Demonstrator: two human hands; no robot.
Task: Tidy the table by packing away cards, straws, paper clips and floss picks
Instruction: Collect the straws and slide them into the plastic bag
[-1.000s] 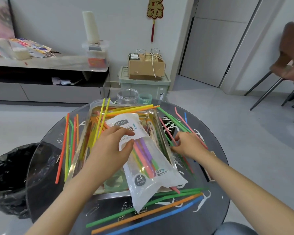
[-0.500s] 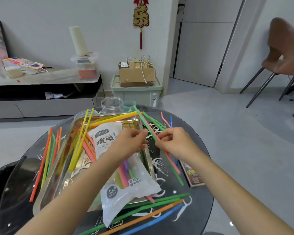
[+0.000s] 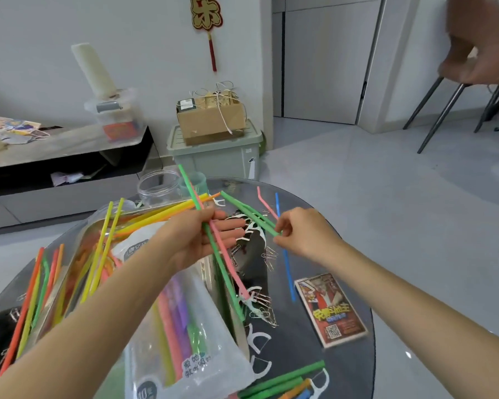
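Pinching long green straws (image 3: 248, 213), right hand (image 3: 306, 234) faces left hand (image 3: 190, 240) gripping a green-and-pink straw pair (image 3: 226, 254).

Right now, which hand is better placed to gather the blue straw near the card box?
Right, likely: the right hand is beside the blue straw, though pinching green straws. The left hand holds two straws, farther away.

Dark glass table (image 3: 293, 355) with metal tray (image 3: 72, 263), loose straws (image 3: 283, 375), floss picks (image 3: 261, 341), paper clips (image 3: 267, 312), card pack (image 3: 330, 309)
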